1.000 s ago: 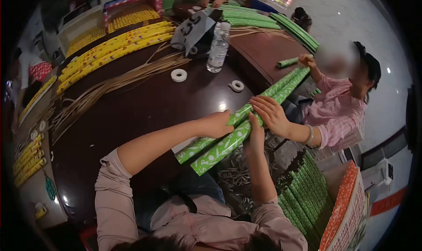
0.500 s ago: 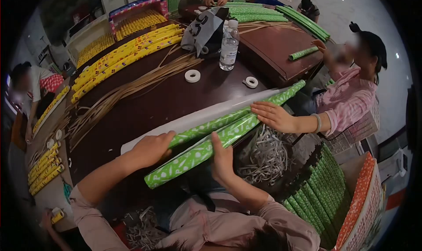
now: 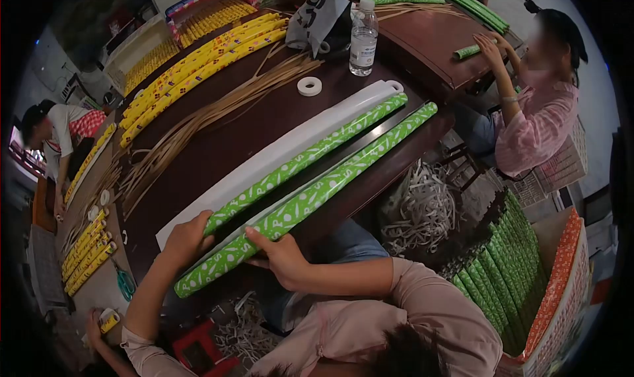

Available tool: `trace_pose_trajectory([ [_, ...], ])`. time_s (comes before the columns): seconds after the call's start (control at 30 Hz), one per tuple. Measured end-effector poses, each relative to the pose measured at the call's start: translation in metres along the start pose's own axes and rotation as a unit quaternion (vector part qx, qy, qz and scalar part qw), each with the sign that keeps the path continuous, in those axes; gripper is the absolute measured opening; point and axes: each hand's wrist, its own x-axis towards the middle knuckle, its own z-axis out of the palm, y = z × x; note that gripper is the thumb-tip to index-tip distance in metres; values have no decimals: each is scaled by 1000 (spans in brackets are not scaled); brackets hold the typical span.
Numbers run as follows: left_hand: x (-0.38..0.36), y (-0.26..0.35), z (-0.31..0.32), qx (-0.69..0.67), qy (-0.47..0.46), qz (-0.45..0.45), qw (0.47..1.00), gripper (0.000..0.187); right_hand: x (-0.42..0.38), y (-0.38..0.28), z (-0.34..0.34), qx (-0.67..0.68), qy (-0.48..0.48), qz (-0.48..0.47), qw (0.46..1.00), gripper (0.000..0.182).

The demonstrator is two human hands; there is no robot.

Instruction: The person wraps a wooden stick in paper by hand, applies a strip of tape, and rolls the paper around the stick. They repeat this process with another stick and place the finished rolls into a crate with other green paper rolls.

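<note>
Two long rolls of green patterned wrapping paper lie side by side at a slant across the dark table. My left hand [image 3: 187, 239] is closed around the lower left end of the far roll [image 3: 310, 156]. My right hand [image 3: 282, 257] grips the near roll [image 3: 343, 172], thumb on top and fingers partly hidden beneath. A dark gap shows between the rolls along most of their length. Beyond the far roll, a white sheet [image 3: 264, 159] lies along it. A tape roll [image 3: 394, 86] sits at the sheet's far end, partly covered.
Brown paper strips [image 3: 218, 116], yellow rolls [image 3: 205, 63], a tape roll [image 3: 309, 86] and a water bottle [image 3: 362, 40] stand or lie beyond. Teal scissors [image 3: 124, 283] are at left. Shredded paper [image 3: 422, 208] and boxed green rolls [image 3: 492, 278] are at right. A co-worker in pink [image 3: 535, 126] handles a short green roll [image 3: 466, 51].
The co-worker's hand has left the right end of the green rolls and moved up to the short roll. The two rolls' right ends have come apart. My hands have shifted left and down.
</note>
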Motion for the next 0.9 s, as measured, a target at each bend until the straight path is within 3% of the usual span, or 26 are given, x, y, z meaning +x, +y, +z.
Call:
trace_pose_trajectory([
  [0.1,4,-12,-10,-72,-47,-41,995,49,16,12,5,3,-6,27,1000,38],
  [0.13,8,-13,-13,-73,-47,-41,995,49,24,18,6,-4,-7,80,997,37],
  [0.2,13,-14,-19,-27,9,6,1000,48,36,28,12,-11,-8,131,991,37],
  [0.27,15,-10,-16,-10,12,-28,999,46,46,35,21,46,-6,151,987,41],
  [0.37,20,-9,-12,26,41,-46,998,46,51,29,36,74,-42,136,987,40],
  [0.43,20,-12,-7,-21,59,-92,994,48,54,27,38,71,-46,134,987,40],
  [0.5,21,-14,-10,-24,44,-83,995,47,52,22,41,64,-46,135,988,40],
  [0.57,23,-8,-16,-21,20,-103,994,45,48,11,48,-11,9,157,987,24],
  [0.67,24,-8,-19,-17,20,-105,994,44,65,21,41,-41,-32,176,983,22],
  [0.8,24,-4,-14,10,60,-128,990,43,66,30,36,21,-53,141,988,25],
  [0.87,25,-12,-7,52,136,-43,988,41,61,28,32,83,-71,115,987,28],
  [0.9,26,-14,-1,52,138,-45,988,41,56,23,31,80,-72,116,987,28],
])
